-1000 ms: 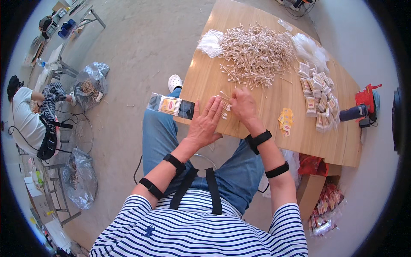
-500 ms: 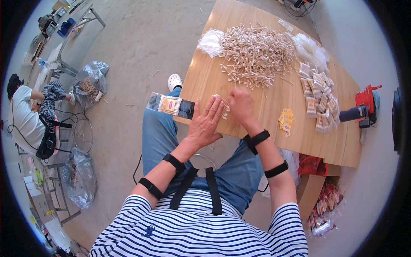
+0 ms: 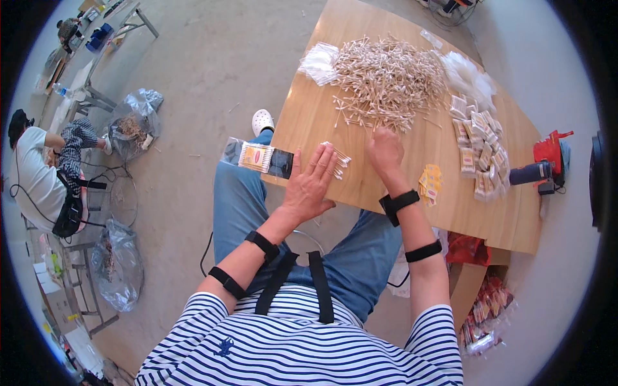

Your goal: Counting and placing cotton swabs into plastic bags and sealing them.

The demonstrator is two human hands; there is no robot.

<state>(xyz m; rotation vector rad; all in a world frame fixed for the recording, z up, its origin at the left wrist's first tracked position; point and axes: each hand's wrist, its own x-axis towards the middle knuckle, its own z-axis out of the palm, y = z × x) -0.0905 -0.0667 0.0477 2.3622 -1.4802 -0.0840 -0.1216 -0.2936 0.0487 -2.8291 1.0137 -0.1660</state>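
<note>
Two hands work at the near edge of the wooden desk [image 3: 399, 212]. Furthest left, a flat printed packet [image 3: 265, 158] overhangs the desk's corner. Next, the left hand [image 3: 310, 185] lies flat with fingers spread, gripping nothing, its fingertips touching a small bundle of cotton swabs [image 3: 339, 163]. That bundle sits just beyond the fingers, its long axis running from near-left to far-right, tips pointing toward the big swab heap [image 3: 386, 80]. Then the right hand [image 3: 385, 151] curls knuckles-up at the heap's near fringe; whether its grip holds swabs I cannot tell. Pressing unevenly could, I judge, roll the bundle apart or skew the sticks.
</note>
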